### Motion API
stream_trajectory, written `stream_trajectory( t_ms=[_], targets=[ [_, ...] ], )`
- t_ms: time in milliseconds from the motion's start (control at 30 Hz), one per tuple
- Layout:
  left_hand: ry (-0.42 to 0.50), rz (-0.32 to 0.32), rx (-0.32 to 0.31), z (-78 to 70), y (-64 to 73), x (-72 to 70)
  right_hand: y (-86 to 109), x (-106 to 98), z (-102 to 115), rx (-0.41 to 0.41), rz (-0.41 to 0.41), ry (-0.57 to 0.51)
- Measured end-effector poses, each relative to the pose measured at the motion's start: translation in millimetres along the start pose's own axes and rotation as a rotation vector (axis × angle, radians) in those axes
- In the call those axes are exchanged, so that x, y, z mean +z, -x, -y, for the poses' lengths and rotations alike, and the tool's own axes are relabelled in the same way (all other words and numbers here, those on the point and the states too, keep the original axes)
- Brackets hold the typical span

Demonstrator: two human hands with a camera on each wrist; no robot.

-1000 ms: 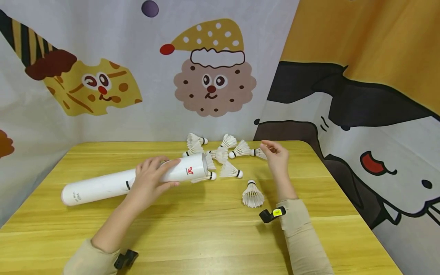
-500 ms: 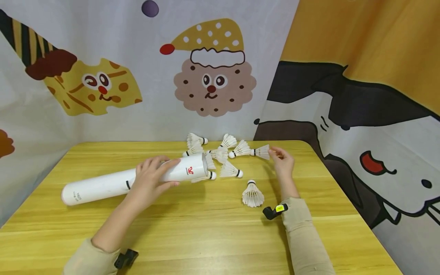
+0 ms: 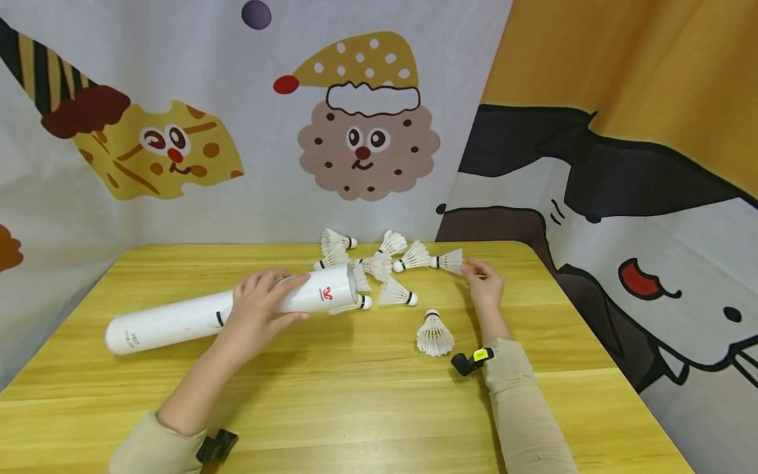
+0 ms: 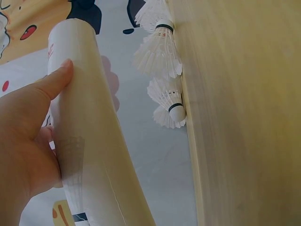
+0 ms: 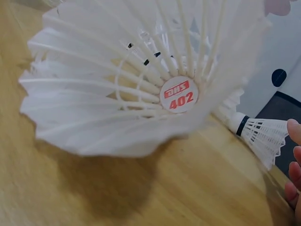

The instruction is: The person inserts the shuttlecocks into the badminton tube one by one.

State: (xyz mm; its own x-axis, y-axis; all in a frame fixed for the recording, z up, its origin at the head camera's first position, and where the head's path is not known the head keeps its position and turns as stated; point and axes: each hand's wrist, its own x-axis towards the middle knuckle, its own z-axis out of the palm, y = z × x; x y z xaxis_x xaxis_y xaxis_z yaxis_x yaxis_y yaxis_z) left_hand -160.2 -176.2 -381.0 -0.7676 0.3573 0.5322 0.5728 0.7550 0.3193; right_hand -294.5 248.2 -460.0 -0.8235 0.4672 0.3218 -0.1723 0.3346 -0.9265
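Observation:
My left hand (image 3: 256,309) grips a long white shuttlecock tube (image 3: 172,324) from above, thumb along its side. In the left wrist view the tube (image 4: 89,122) slants past the hand (image 4: 26,136). Its open end points right, over part of the shuttlecock pile. At the far right of the pile lies a white shuttlecock (image 3: 449,261) with a black band. My right hand (image 3: 487,287) pinches the skirt edge of that shuttlecock, thumb and curled fingers at the feather tips. The right wrist view has this shuttlecock (image 5: 263,134) beside the fingertips (image 5: 295,132).
One shuttlecock (image 3: 435,334) lies alone nearer the front, its skirt toward me; it fills much of the right wrist view. Several others, such as one shuttlecock (image 3: 398,292), lie scattered near the table's back edge. A printed curtain (image 3: 237,217) hangs behind the wooden table (image 3: 355,408).
My right hand has moved slightly right, from over the far-right shuttlecock to its skirt edge, uncovering the feathers. The left hand and tube stay in place.

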Motion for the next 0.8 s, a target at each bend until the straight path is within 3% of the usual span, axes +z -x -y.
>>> stream_trajectory(
  t_ms=[467,800],
  targets=[
    [0.008,0.005,-0.009,-0.9,-0.5,-0.4,2.8,3.1,-3.3,0.03,0.047,0.225],
    [0.006,0.007,-0.01,-1.8,-0.1,-1.3,3.8,2.5,-3.2,0.054,0.03,0.193]
  ],
)
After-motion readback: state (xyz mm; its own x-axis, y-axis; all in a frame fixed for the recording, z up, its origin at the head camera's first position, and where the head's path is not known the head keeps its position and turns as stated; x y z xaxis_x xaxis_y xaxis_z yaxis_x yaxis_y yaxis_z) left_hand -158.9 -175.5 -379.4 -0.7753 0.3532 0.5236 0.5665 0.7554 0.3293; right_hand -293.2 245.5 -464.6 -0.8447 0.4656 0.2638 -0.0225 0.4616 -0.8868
